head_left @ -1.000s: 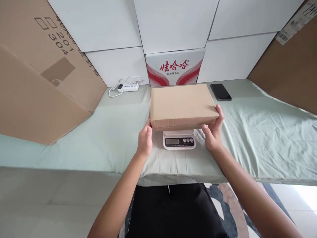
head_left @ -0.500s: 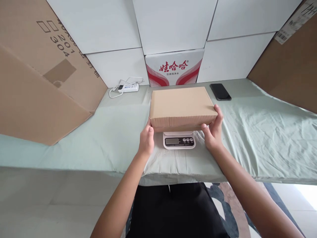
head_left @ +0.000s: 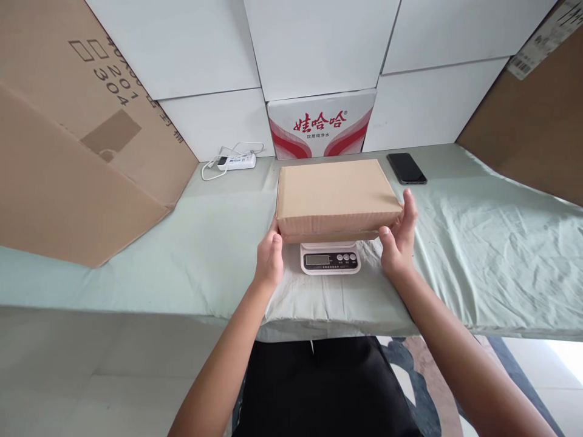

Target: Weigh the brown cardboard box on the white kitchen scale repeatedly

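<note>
A closed brown cardboard box [head_left: 337,191] rests on a small white digital scale [head_left: 330,260], covering most of its platform. Only the scale's front shows, with its display and several buttons; I cannot make out a reading. At the box's front left corner, my left hand [head_left: 270,260] grips its side, the thumb in front and the other fingers mostly hidden behind the edge. My right hand [head_left: 399,243] is by the front right corner with fingers loosened and spread, the index finger standing off the side and the thumb near the lower front edge.
A black phone [head_left: 407,168] lies behind on the right. A white power strip with a cable [head_left: 239,161] lies at the back left. Large cartons [head_left: 82,176] flank the cloth-covered table [head_left: 150,267]. White boxes and a red-and-white printed carton [head_left: 321,124] form a back wall.
My right hand has eased off the box's right corner, its fingers spreading and shifting slightly right. The box stays on the scale, and my left hand keeps its place.
</note>
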### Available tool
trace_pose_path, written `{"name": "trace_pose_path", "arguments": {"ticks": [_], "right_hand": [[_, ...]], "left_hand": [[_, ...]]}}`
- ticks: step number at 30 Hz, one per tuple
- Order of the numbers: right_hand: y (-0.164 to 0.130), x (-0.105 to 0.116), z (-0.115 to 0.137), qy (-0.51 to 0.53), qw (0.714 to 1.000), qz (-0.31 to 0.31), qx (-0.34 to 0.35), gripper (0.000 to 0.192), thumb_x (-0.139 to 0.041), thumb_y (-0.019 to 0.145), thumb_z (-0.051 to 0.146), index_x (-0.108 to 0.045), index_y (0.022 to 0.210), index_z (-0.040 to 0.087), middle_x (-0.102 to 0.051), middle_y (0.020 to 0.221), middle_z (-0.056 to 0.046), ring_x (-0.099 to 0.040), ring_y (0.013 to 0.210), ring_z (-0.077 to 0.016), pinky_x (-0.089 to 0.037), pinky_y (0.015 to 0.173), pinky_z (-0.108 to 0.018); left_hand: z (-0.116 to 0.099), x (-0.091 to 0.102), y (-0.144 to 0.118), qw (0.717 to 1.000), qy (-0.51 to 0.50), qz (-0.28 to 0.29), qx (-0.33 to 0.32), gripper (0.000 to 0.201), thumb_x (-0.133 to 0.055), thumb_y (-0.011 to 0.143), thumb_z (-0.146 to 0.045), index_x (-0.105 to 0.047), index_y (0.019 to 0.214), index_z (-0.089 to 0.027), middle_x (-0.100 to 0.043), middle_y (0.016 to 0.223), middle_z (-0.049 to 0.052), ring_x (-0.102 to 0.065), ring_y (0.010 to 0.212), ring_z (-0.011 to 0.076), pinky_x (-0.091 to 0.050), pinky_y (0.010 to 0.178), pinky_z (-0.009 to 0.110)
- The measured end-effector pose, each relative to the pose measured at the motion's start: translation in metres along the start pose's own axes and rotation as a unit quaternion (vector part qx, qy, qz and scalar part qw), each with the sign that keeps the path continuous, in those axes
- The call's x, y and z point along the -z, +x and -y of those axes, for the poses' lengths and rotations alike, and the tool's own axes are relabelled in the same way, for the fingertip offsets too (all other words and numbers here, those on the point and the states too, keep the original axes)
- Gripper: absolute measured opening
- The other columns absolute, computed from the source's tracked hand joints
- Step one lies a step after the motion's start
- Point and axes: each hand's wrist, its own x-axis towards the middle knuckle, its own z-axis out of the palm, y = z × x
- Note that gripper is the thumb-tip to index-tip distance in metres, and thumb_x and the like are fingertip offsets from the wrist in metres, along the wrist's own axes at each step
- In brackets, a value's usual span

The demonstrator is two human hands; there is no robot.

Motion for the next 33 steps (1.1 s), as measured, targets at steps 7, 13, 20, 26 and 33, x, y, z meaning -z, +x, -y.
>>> {"name": "trace_pose_path", "arguments": {"ticks": [7, 13, 20, 26, 33], "right_hand": [[0.0, 0.001, 0.002, 0.004, 1.0, -0.001, -0.005, 0.089, -0.062, 0.1, 0.077, -0.036, 0.177, 0.043, -0.064, 0.162, -0.014, -0.071, 0.138, -0.0406, -0.063, 0.114, -0.068], [0.002, 0.003, 0.005, 0.011, 1.0, 0.014, 0.009, 0.088, -0.064, 0.1, 0.078, -0.043, 0.175, 0.039, -0.057, 0.173, -0.013, -0.069, 0.145, -0.0422, -0.066, 0.11, -0.063], [0.051, 0.011, 0.035, 0.042, 0.997, 0.054, 0.038, 0.077, -0.064, 0.103, 0.072, -0.043, 0.174, 0.05, -0.061, 0.172, -0.003, -0.069, 0.147, -0.0392, -0.066, 0.116, -0.064], [0.106, -0.024, -0.019, 0.054, 0.998, 0.021, 0.021, 0.091, -0.061, 0.094, 0.09, -0.042, 0.173, 0.048, -0.049, 0.182, -0.002, -0.05, 0.169, -0.0411, -0.044, 0.14, -0.07], [0.097, -0.061, -0.076, 0.087, 0.995, 0.036, -0.035, 0.102, -0.061, 0.088, 0.094, -0.038, 0.173, 0.041, -0.044, 0.185, -0.006, -0.041, 0.174, -0.0399, -0.027, 0.147, -0.071]], "left_hand": [[0.004, 0.002, 0.0, 1.0, -0.016, -0.015, 0.01, 0.08, -0.038, 0.108, -0.084, -0.063, 0.164, -0.033, -0.066, 0.172, 0.008, -0.052, 0.17, 0.0314, -0.041, 0.144, 0.046], [-0.003, 0.0, 0.001, 0.999, -0.034, 0.002, 0.017, 0.083, -0.04, 0.108, -0.084, -0.068, 0.159, -0.025, -0.07, 0.167, 0.013, -0.055, 0.167, 0.0338, -0.047, 0.137, 0.046], [-0.029, 0.012, 0.045, 0.992, -0.124, 0.016, 0.001, 0.081, -0.047, 0.105, -0.087, -0.071, 0.155, -0.029, -0.069, 0.169, 0.01, -0.057, 0.166, 0.0348, -0.054, 0.131, 0.045], [0.003, -0.016, 0.118, 0.988, -0.153, -0.01, 0.006, 0.088, -0.05, 0.097, -0.095, -0.073, 0.151, -0.029, -0.073, 0.164, 0.009, -0.058, 0.166, 0.0347, -0.053, 0.133, 0.045], [0.061, -0.032, 0.135, 0.986, -0.157, -0.045, 0.038, 0.085, -0.052, 0.098, -0.092, -0.071, 0.152, -0.029, -0.067, 0.171, 0.01, -0.057, 0.167, 0.0326, -0.055, 0.131, 0.043]]}}
